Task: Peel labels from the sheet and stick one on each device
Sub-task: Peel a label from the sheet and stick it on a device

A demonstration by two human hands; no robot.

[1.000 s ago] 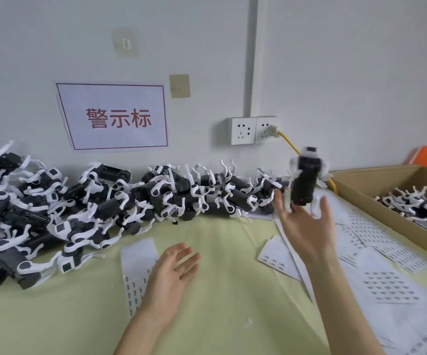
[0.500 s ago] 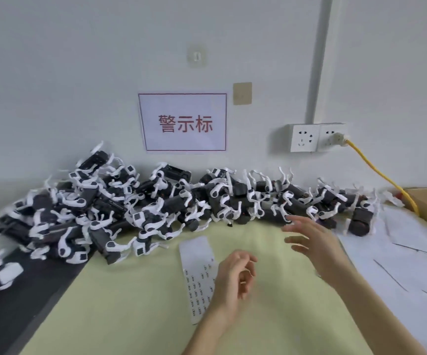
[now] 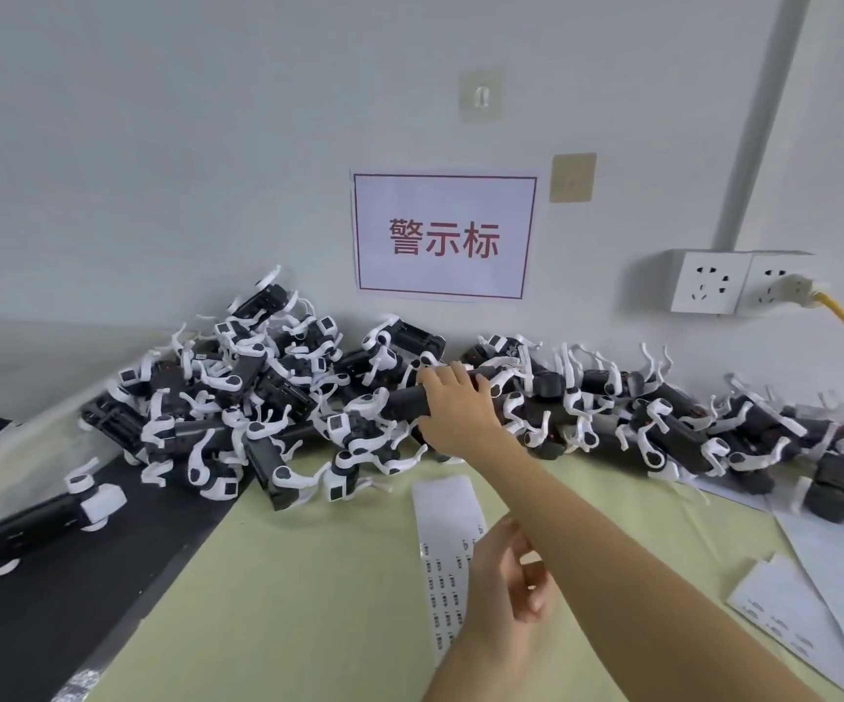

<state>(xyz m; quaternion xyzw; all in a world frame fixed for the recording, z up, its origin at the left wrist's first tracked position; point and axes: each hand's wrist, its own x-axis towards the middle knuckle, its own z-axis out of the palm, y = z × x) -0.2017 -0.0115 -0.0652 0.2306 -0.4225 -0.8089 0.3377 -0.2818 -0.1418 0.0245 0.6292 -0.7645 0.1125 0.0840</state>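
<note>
Devices (image 3: 409,402) are lying heaped against the wall, running from nine o'clock to three o'clock across the far edge of the worktop (image 3: 308,575), because that is the stock waiting for labels and I am keeping it within one reach. My right hand (image 3: 452,412) is stretching out to twelve o'clock and curling its fingers over the dark barrel of one device in the middle of the heap, I judge to lift it clear of its neighbours. The devices are black cylinders with white curved clips and small white square faces, tangled over one another, so I am expecting the clips to snag as one comes away.

Nearer me, at six o'clock, the label sheet (image 3: 447,549) is lying flat on the pale green worktop, a narrow white strip with rows of small dark labels on its lower part and a bare upper part. My left hand (image 3: 511,595) is hovering over its right edge with fingers loosely curled; whether they are pinching a label I cannot tell.

Loose white sheets (image 3: 789,600) are lying at four o'clock. A red-lettered sign (image 3: 444,235) is hanging on the wall above.
</note>
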